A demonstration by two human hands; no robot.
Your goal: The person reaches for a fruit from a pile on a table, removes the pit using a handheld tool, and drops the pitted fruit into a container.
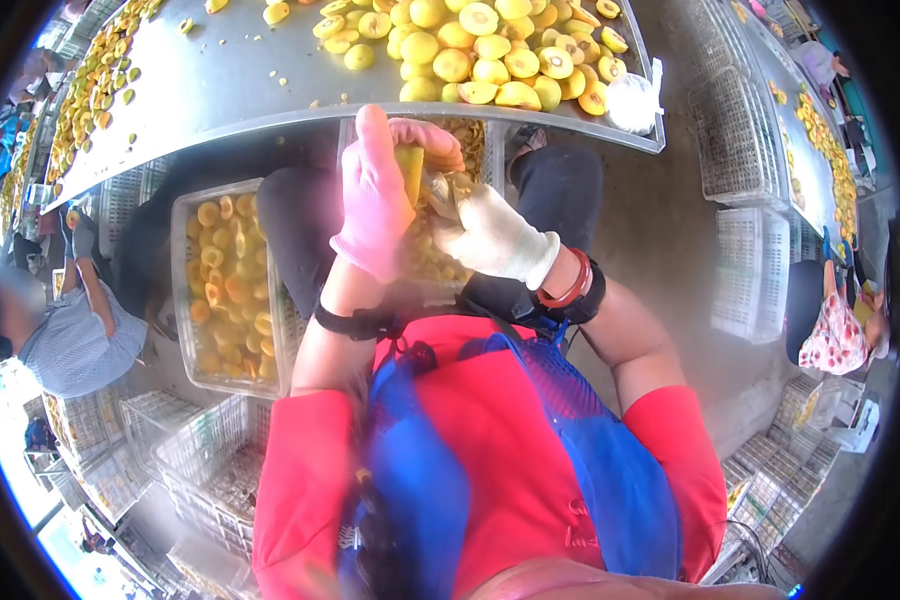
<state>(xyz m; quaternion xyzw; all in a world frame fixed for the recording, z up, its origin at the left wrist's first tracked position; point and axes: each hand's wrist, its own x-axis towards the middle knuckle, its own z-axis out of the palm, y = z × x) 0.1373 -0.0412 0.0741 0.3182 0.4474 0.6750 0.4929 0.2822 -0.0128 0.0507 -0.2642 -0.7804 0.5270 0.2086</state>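
My left hand [375, 200], in a pink glove, is closed around a yellow peach [408, 168], its thumb stretched up along the near side. My right hand [495, 235], in a white glove, is closed beside it on a small metal tool [442, 196], blurred and partly hidden by the fingers. The tool's end is close to the peach. Below both hands, between my knees, stands a crate [495, 150] with yellow peach pieces in it.
A metal table [240, 85] in front carries a heap of halved peaches [480, 50] and a white bundle [632, 100] at its corner. At left is a crate of peach halves [232, 290]. Stacked crates [735, 140] stand at right. People [80, 340] sit on either side.
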